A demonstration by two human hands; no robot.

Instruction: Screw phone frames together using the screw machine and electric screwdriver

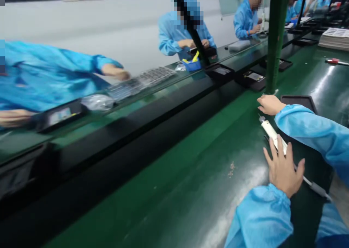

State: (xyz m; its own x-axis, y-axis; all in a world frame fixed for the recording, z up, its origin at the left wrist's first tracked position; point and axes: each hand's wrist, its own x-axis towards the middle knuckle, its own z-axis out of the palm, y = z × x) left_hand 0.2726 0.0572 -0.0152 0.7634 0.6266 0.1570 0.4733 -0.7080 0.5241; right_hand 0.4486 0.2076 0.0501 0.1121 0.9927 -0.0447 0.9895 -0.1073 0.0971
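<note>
The green bench top (201,190) looks smooth and glossy, throwing back pale streaks of light, while the dark strip (152,119) running along it appears matt and the green post (276,40) has a smooth, painted look. The cream power tool (269,130) has a smooth plastic-looking body with a metallic grey nose (262,119), and the nearby black tray (297,100) seems to be dull plastic. The wearer's blue sleeves (305,126) are thin, creased cloth with a faint sheen; across the bench lie a shiny, crinkled clear plastic bag (99,102) and a blue plastic-looking bin (192,65).
</note>
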